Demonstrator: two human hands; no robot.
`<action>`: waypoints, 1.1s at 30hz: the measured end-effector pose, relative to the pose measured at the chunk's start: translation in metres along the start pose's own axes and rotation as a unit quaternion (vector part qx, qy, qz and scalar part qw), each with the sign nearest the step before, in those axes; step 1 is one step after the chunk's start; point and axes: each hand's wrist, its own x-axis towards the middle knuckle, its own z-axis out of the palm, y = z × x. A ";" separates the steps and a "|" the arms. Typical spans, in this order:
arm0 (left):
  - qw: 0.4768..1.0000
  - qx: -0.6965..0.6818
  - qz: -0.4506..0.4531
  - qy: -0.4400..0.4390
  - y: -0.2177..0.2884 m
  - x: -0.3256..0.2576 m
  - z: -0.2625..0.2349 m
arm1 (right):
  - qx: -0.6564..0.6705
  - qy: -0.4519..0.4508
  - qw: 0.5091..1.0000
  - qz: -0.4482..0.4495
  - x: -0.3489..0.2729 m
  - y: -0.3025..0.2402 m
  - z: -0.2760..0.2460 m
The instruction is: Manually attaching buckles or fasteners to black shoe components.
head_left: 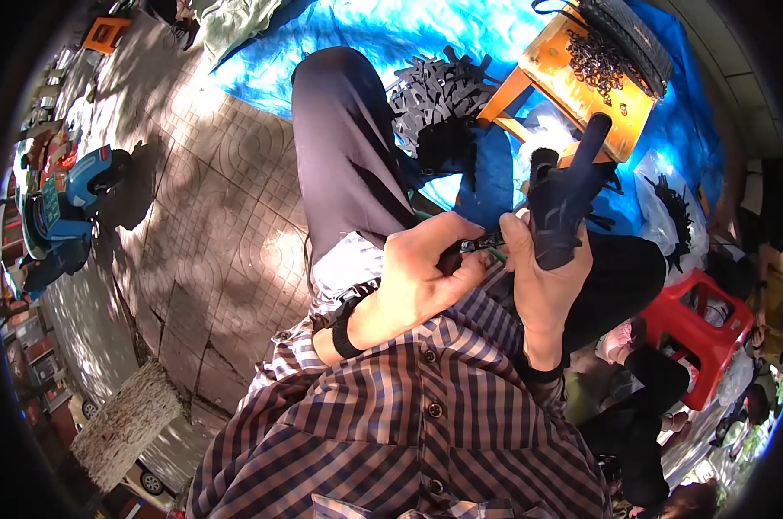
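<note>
My left hand (426,270) is closed, thumb and fingers pinching a small dark piece (485,242) with a shiny bit on it. Above my lap my right hand (549,290) grips a dark forked piece (564,203), its two rounded prongs pointing away from me. The small piece lies between the two hands, close to my right thumb; whether it joins the forked piece I cannot tell. Beyond my knees, a pile of flat black pieces (439,91) rests on a blue tarp (348,26).
A wooden stool (538,60) ahead right bears small dark parts (600,65) and a black bag (629,35). To the right are a clear plastic bag (659,186) with black pieces, a red plastic stool (698,337) and another person's leg (659,381). A blue scooter (71,199) stands left on paving.
</note>
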 end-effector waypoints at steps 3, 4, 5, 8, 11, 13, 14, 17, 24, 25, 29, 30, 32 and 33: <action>0.999 0.019 0.038 0.026 -0.005 -0.002 0.002 | -0.027 -0.003 1.000 -0.015 0.000 0.001 0.001; 0.999 0.019 0.039 0.026 -0.007 -0.003 0.002 | -0.028 -0.002 1.000 -0.014 0.000 0.000 0.003; 0.999 -0.010 0.024 0.029 -0.008 -0.004 0.003 | -0.029 0.000 1.000 -0.013 0.000 -0.001 0.003; 0.999 -0.024 0.023 0.031 -0.011 -0.003 0.003 | -0.003 -0.004 1.000 -0.002 0.000 -0.002 0.001; 0.999 -0.036 0.003 0.025 -0.007 0.000 0.005 | 0.011 0.013 1.000 -0.008 0.001 -0.003 0.004; 0.997 -0.063 -0.033 0.020 -0.009 -0.001 0.006 | 0.016 0.011 1.000 0.012 0.001 0.000 0.003; 0.986 -0.161 -0.048 0.008 -0.013 0.000 0.008 | 0.020 0.009 0.999 0.031 0.002 0.001 0.003; 0.929 -0.335 -0.145 -0.061 -0.013 0.006 0.000 | 0.060 -0.008 0.997 0.057 0.006 -0.001 0.002; 0.681 -0.613 -0.352 -0.193 -0.027 0.009 -0.017 | 0.150 -0.126 0.975 0.107 0.020 -0.006 -0.007; 0.658 -0.634 -0.352 -0.204 -0.028 0.010 -0.017 | 0.131 -0.133 0.976 0.116 0.020 -0.010 -0.006; 0.654 -0.613 -0.396 -0.201 -0.020 0.008 -0.012 | 0.129 -0.119 0.975 0.136 0.013 -0.006 0.001; 0.654 -0.613 -0.396 -0.201 -0.024 0.008 -0.011 | 0.129 -0.119 0.975 0.136 0.013 -0.010 0.003; 0.654 -0.620 -0.367 -0.230 -0.031 0.009 -0.010 | 0.207 -0.109 0.961 0.150 0.015 -0.013 0.006; 0.654 -0.620 -0.367 -0.231 -0.031 0.010 -0.010 | 0.206 -0.108 0.961 0.150 0.015 -0.012 0.005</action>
